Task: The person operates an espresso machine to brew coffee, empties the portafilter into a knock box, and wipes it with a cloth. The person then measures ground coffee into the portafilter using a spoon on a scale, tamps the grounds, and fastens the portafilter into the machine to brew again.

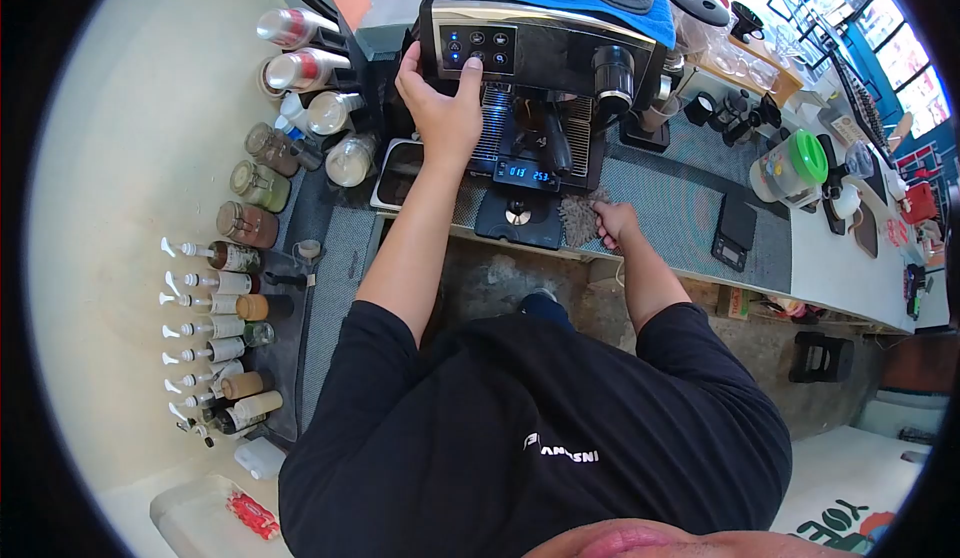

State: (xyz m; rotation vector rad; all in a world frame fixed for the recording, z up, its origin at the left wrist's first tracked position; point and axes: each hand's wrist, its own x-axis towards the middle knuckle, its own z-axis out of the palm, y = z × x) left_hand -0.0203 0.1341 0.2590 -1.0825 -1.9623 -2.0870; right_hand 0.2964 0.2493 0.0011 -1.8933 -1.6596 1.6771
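My left hand (447,110) is at the left side of the espresso machine (548,36). Its thumb touches a lower button of the control panel (478,50), and the fingers lie along the panel's left edge. At the counter's front edge, my right hand (617,224) is closed on a shaggy grey cloth (580,220). Between the hands, a portafilter (548,136) is under the machine's group head. Below it a scale (527,175) shows lit blue digits. A tamper (518,213) with a shiny metal top stands on a black mat in front of the scale.
Syrup pump bottles (225,256) and lidded jars (262,186) line the left wall, with stacked cups (300,68) behind. A second black scale (735,230) and a green-lidded tub (790,166) stand on the right counter. A black stool (822,358) is on the floor.
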